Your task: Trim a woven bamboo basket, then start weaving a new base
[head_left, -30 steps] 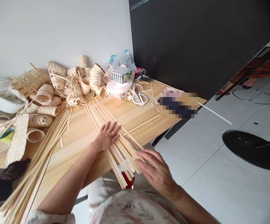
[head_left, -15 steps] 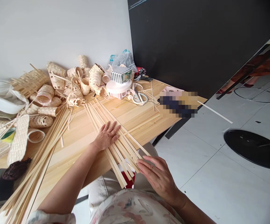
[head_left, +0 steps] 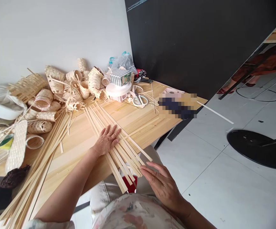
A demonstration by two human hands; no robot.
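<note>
A fanned bundle of pale flat wooden strips (head_left: 99, 117) lies across the table, its near ends jutting past the front edge. On top of it my left hand (head_left: 106, 141) rests palm down, fingers spread, holding nothing. By the near ends my right hand (head_left: 163, 184) is open with its fingers stretched out. Its fingertips are at or just beside the strip ends; whether they touch is unclear. One loose strip (head_left: 140, 124) crosses the table to the right, its left end meeting the bundle.
Several small woven baskets (head_left: 43, 98) are heaped at the back left. A second strip bundle (head_left: 48, 149) hangs over the near edge. Scissors (head_left: 140, 101) lie beside a round white object (head_left: 118, 90) with a box (head_left: 120, 77) on it. A black panel (head_left: 187, 47) stands behind.
The view has shifted slightly, moving the scene a little left. My right fingers have straightened at the strip ends. My left hand stays on the bundle.
</note>
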